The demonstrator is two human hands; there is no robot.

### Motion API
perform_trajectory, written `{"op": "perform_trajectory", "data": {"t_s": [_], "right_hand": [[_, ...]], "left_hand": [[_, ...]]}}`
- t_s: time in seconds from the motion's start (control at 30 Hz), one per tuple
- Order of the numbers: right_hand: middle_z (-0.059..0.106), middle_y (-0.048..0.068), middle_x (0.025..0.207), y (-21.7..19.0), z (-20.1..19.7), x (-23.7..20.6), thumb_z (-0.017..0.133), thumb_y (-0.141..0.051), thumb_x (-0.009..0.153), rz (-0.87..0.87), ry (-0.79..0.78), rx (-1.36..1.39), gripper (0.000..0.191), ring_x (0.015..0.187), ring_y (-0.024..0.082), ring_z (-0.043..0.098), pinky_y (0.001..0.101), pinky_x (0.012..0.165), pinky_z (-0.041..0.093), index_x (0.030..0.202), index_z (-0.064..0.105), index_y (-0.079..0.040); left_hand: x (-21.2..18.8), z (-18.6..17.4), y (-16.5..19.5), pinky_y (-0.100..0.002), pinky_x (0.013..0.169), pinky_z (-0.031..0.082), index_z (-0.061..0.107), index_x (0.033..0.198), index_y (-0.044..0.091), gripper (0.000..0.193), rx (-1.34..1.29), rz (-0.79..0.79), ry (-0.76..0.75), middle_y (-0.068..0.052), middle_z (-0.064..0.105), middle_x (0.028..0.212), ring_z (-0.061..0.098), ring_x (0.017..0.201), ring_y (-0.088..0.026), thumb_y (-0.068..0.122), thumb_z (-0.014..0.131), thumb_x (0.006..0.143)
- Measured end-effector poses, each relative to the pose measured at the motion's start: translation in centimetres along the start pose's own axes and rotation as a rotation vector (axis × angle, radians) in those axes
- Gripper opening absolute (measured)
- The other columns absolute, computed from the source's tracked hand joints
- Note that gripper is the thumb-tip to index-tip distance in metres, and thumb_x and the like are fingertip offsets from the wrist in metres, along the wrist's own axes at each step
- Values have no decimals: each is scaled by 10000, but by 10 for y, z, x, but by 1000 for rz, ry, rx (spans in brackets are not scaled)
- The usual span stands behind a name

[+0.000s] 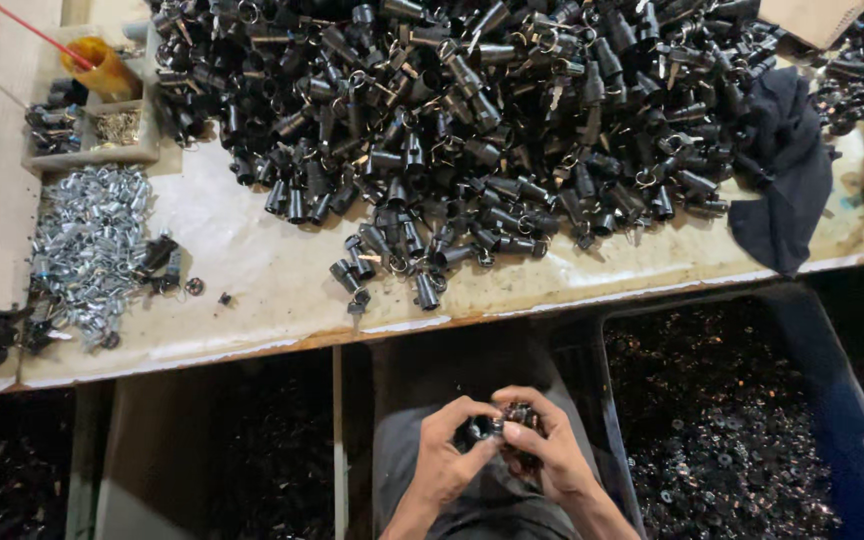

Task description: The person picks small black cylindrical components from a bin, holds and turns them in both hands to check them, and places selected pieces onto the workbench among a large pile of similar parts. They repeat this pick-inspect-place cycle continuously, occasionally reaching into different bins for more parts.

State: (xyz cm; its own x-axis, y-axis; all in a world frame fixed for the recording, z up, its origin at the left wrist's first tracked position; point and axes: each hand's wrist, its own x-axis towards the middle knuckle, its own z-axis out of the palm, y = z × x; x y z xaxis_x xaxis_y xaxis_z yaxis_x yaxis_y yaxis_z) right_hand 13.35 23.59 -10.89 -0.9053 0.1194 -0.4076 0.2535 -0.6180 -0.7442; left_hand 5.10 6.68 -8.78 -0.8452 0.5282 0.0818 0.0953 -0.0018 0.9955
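Nearest to us, low in the view over our lap, our left hand point(445, 462) and right hand point(550, 452) meet around a small black cylindrical lock part point(500, 425). Both grips are clenched on it, fingertips pinching it from either side, with a bit of shiny metal showing between them.

To the right of our hands stands a dark blue bin point(857, 420) filled with small dark metal pieces. Above our hands runs the worn, pale surface point(272, 290). A great heap of black lock cylinders point(472, 110) with key rings covers most of it. A dark cloth point(787, 170) lies at the heap's right edge. At the left sits a pile of small silvery metal parts point(87, 245), and beyond it a divided tray point(92, 125) with an orange bottle point(102, 65).
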Motion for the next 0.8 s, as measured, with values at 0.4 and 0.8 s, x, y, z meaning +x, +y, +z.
{"op": "perform_trajectory", "data": {"t_s": [0.4,0.8], "right_hand": [[624,47,674,3,13,3,760,-139,859,52,42,-56,248,439,105,532,246,357,363,1052,672,-10],[615,31,716,15,27,4,762,-37,837,-229,228,-41,222,508,99,543,240,422,389,1031,657,-15]], "left_hand": [[-5,-13,21,-275,655,502,746,1133,70,329,100,151,49,-68,706,858,653,746,-141,53,818,812],[-7,6,11,-264,717,505,773,1077,-3,234,-200,-61,209,-67,720,872,637,786,-122,82,816,863]]}}
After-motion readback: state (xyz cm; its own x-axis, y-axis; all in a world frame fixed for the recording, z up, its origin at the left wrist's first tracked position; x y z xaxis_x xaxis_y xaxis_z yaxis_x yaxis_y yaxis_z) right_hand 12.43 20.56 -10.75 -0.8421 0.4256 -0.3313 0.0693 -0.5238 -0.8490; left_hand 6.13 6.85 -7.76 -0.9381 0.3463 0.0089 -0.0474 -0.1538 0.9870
